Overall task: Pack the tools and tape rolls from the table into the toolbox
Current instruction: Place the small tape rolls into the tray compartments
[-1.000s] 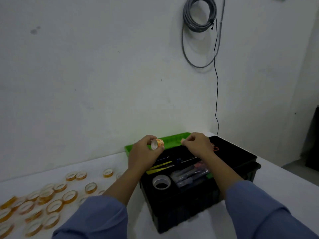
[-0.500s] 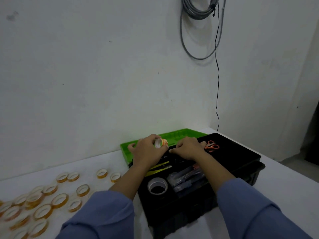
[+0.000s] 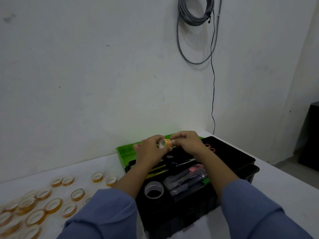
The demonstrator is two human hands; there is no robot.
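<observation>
Head camera: blue sleeves (image 3: 103, 216) fill the near edge. Amber tape rolls (image 3: 51, 204) lie scattered on the desk (image 3: 284, 187) at the left, apart from the black toolbox (image 3: 172, 218), which stands open. In its near part a grey tape roll (image 3: 154, 188) lies beside bagged tools (image 3: 186, 180). Over the box's far side the left hand (image 3: 150, 150) has its grip curled round a small tape roll (image 3: 166, 143), whose orange print is too blurred to read. The right hand (image 3: 188, 144) pinches the roll's other end. Beyond are a green tray (image 3: 126, 150) and orange scissors (image 3: 209, 147), and a coiled cable (image 3: 195, 12) hangs on the wall.
</observation>
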